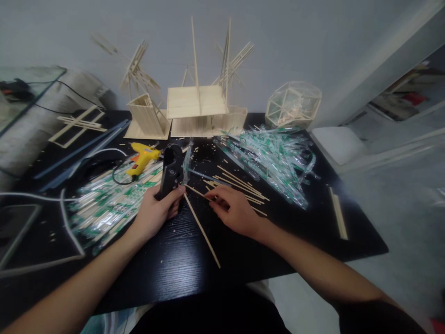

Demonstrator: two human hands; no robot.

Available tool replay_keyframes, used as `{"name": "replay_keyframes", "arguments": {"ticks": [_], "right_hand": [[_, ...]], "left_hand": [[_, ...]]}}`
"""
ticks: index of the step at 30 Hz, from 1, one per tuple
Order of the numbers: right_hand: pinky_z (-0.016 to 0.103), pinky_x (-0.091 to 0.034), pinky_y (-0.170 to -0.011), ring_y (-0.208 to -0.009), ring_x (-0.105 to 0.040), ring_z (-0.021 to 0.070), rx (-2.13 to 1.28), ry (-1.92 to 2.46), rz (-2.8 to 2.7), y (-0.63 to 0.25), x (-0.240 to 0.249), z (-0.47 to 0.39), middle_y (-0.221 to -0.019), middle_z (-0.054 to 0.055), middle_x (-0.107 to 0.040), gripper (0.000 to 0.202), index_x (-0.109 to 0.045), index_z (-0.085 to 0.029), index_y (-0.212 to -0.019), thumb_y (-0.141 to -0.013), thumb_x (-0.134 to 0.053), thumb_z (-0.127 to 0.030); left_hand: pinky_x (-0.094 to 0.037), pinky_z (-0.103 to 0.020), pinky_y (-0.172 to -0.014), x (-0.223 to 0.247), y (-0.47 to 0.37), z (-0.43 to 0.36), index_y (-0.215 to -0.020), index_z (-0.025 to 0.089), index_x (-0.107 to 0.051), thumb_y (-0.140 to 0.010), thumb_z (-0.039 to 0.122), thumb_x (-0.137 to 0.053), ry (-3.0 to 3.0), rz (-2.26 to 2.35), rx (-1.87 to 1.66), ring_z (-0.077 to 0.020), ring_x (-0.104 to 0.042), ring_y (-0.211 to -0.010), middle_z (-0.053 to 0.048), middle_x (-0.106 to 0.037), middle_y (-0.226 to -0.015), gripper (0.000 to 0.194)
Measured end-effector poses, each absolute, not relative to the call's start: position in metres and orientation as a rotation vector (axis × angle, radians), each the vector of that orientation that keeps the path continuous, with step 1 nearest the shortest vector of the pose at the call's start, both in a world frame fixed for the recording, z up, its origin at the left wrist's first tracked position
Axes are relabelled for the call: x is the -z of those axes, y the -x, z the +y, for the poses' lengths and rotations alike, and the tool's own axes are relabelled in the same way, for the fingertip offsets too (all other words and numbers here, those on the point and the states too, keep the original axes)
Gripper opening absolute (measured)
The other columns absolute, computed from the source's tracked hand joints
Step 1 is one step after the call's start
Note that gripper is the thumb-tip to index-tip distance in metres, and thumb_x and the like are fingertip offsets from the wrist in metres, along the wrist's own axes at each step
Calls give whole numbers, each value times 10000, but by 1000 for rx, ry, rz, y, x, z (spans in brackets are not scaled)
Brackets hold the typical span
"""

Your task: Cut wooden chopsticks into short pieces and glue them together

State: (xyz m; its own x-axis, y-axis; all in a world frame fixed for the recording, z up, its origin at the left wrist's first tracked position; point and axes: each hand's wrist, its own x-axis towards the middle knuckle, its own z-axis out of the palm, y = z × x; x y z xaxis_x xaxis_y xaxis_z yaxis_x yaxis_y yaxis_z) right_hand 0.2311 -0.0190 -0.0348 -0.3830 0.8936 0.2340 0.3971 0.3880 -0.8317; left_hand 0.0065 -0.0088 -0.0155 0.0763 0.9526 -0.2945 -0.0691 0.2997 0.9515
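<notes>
My left hand [155, 208] is closed around a black hand tool [170, 169] with a rounded loop at its far end; its exact kind is unclear. At the left thumb tip, one end of a thin wooden stick [202, 230] meets the tool, and the stick slants down to the right over the table. My right hand [232, 208] pinches another thin wooden stick [196, 190], whose far end reaches the left fingertips. Beyond the right hand lie several loose wooden sticks [243, 183]. A yellow glue gun [142, 160] rests left of the black tool.
Wrapped stick packs [107, 204] lie left on the black table [174, 264]; empty-looking wrappers [274, 157] are heaped right. Wooden stick models [198, 99] stand along the wall, beside a clear faceted container [294, 104]. A few sticks [338, 213] lie near the right edge.
</notes>
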Motion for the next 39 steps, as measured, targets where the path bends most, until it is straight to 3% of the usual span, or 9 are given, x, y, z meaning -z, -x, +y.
{"name": "replay_keyframes", "arguments": {"ticks": [7,12,17,20,23,26,31,35,39], "right_hand": [[354,-570,-869,-947,-696,200,-792,1005,-2039,-234,37,-16,-1027,93,-729,136,-705,-182,-937,-933,-591,-107],[392,-558,-952,-1030,-681,220,-708,944,-2135,-233,43,-16,-1087,133,-714,196,-716,-147,-983,-929,-558,-46],[429,-542,-993,-1064,-675,235,-734,961,-2066,-228,34,-20,-1083,125,-723,137,-720,-167,-1026,-968,-597,-154],[390,-586,-884,-946,-715,203,-1134,1008,-1827,-221,28,-26,-1038,99,-744,179,-683,-175,-1115,-972,-639,-273],[302,-600,-662,-708,-713,156,-1652,968,-1444,-214,31,-31,-883,27,-733,392,-587,-190,-1180,-865,-772,-333],[259,-573,-576,-566,-665,121,-1884,914,-1207,-211,34,-31,-762,-35,-700,473,-540,-200,-1129,-778,-838,-311],[223,-536,-558,-583,-652,103,-1837,894,-1186,-219,24,-21,-744,-38,-677,312,-633,-177,-1119,-821,-720,-211],[185,-346,-412,-450,-461,47,-1724,896,-1222,-227,12,-16,-709,-52,-627,292,-691,-195,-1165,-888,-598,-193],[193,-317,-410,-450,-426,48,-1571,955,-1253,-229,6,-19,-663,-57,-599,251,-712,-196,-1135,-900,-687,-280]], "left_hand": [[-267,-193,-384,12,-9,-10,-553,194,-468,-795,392,-765,-985,1254,-961,-58,-331,-408,57,-389,-479,431],[-277,-191,-383,15,-8,-9,-567,184,-483,-776,441,-790,-994,1260,-914,-55,-352,-402,55,-415,-490,452],[-290,-188,-383,20,-9,-12,-591,181,-498,-774,470,-806,-1000,1281,-873,-53,-363,-394,58,-441,-487,460],[-315,-200,-392,22,-13,-15,-615,179,-530,-802,483,-783,-1047,1271,-856,-67,-397,-403,50,-465,-499,437],[-331,-214,-406,23,-18,-19,-632,179,-555,-829,495,-754,-1104,1269,-846,-77,-411,-411,43,-478,-500,422],[-324,-227,-410,21,-21,-21,-639,188,-543,-846,515,-726,-1130,1270,-819,-87,-409,-411,41,-480,-502,428],[-365,-252,-484,12,-9,-19,-688,201,-569,-922,557,-594,-1453,1369,-797,-124,-469,-504,23,-521,-576,426],[-453,-292,-631,5,5,-15,-853,216,-669,-915,533,-578,-1960,1577,-813,-188,-602,-652,-19,-670,-726,335],[-519,-352,-787,8,7,-14,-1050,214,-674,-921,540,-560,-2136,1604,-756,-253,-691,-832,-73,-746,-942,369]]}}
